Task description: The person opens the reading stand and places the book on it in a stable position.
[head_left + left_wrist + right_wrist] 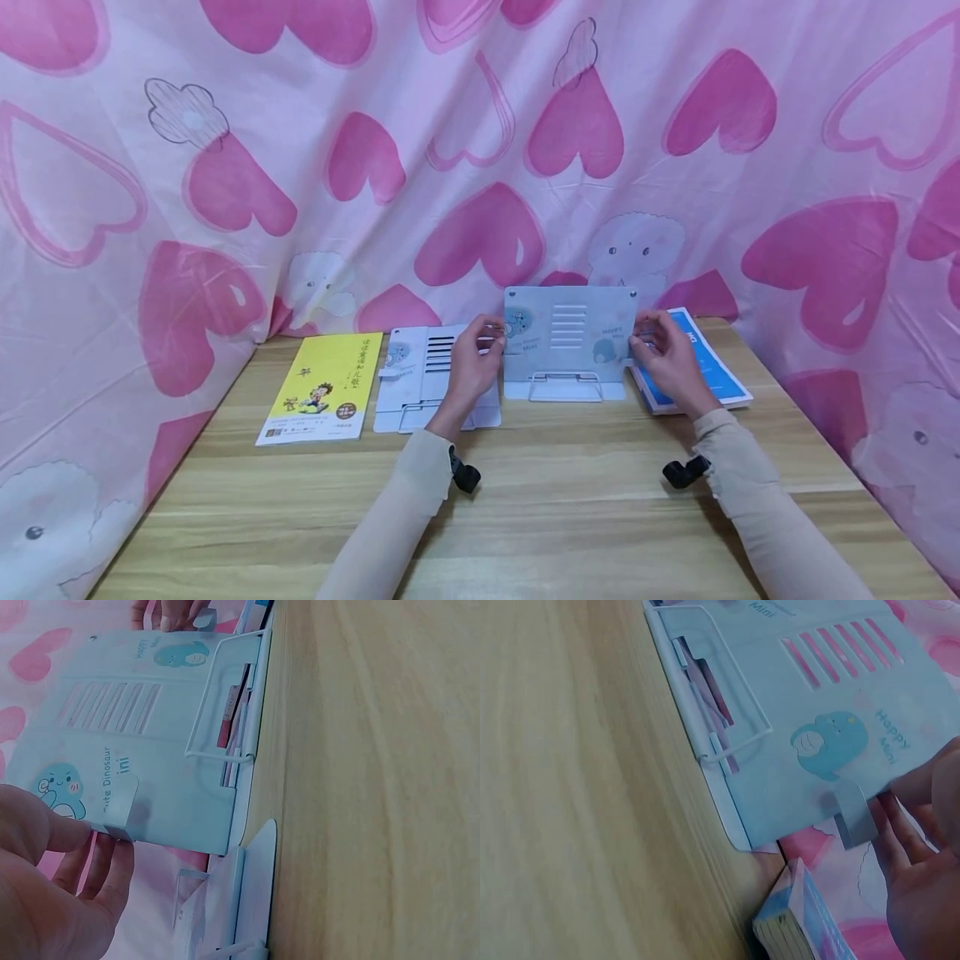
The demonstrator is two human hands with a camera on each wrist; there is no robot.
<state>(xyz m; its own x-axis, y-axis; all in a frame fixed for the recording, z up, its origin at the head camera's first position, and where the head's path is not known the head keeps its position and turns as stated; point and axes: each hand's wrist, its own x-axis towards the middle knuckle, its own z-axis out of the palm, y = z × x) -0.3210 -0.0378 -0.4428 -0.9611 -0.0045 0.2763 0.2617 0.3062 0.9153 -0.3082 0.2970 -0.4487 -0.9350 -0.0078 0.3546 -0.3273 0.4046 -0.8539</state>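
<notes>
A light blue metal book stand (577, 342) with dinosaur prints and a row of slots stands raised on its base, its wire page holder (225, 697) at the bottom front. My left hand (477, 358) pinches its left edge beside a small folded side tab (122, 814), thumb in front and fingers behind. At the opposite edge my right hand (666, 354) pinches the stand near the other side tab (853, 814). In the left wrist view the right hand's fingers show at the far edge.
A second, similar book stand (408, 387) lies low on the wooden table (525, 500), left of the raised one. Beside it is a yellow book (311, 379). Blue-covered books (712, 371) lie on the right. A pink heart-patterned curtain (480, 150) hangs behind.
</notes>
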